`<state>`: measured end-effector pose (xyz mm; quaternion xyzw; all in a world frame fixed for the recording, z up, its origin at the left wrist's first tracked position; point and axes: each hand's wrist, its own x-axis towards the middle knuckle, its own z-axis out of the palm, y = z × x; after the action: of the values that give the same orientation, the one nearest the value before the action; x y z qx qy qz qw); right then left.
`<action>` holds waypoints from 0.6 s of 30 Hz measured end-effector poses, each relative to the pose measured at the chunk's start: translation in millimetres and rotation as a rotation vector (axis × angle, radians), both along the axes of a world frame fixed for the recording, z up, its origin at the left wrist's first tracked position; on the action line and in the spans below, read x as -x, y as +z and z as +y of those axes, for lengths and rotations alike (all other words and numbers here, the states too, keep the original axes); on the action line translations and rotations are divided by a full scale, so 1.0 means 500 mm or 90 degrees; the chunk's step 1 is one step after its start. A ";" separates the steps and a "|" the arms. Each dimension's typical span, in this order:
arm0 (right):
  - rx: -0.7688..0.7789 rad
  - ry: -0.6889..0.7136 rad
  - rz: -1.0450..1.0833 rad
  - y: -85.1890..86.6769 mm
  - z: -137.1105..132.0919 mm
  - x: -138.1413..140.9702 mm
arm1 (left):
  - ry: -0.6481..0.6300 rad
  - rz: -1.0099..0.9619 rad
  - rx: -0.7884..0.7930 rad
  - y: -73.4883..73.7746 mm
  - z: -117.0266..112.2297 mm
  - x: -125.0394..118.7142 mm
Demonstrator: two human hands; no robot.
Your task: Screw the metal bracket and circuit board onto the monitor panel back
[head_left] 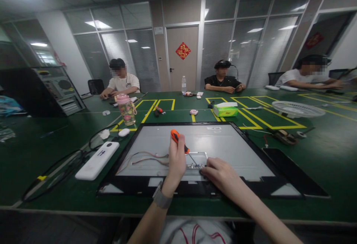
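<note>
My left hand (pixel 177 158) is closed around a screwdriver (pixel 176 136) with an orange and black handle. Its shaft slants down to the right, and the tip meets a small circuit board (pixel 192 166). At the right end of that board, my right hand (pixel 219 171) has its fingers curled together, the fingertips pressing at the board's edge. Both sit on a large flat display panel (pixel 240 143) with a pale back and black frame, lying on the table. Thin wires (pixel 147 156) run left from the board across the panel.
Left of the panel lie a white power bank (pixel 97 161), black cables (pixel 60 169) and a pink-lidded bottle (pixel 126 110). A black slab (pixel 295 171) rests at the right. Beyond are tissues (pixel 225 109), a white fan grille (pixel 298 109) and an open computer case (pixel 44 90). Several people sit opposite.
</note>
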<state>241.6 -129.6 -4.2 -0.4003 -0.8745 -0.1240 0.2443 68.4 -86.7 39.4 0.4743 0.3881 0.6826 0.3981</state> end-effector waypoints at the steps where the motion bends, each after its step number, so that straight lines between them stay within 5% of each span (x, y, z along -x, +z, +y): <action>1: -0.009 -0.002 -0.004 0.001 0.000 0.001 | 0.004 0.020 -0.004 -0.002 -0.002 -0.001; 8: 0.045 0.013 0.043 -0.009 0.008 -0.006 | 0.068 0.195 -0.045 -0.005 -0.027 -0.001; 18: 0.074 -0.007 0.065 -0.016 0.004 -0.014 | 0.009 0.294 -0.072 -0.028 -0.028 -0.008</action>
<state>248.7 -127.6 -12.2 -0.4246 -0.8643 -0.0536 0.2643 72.3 -100.5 25.3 0.6367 0.4331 0.5797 0.2667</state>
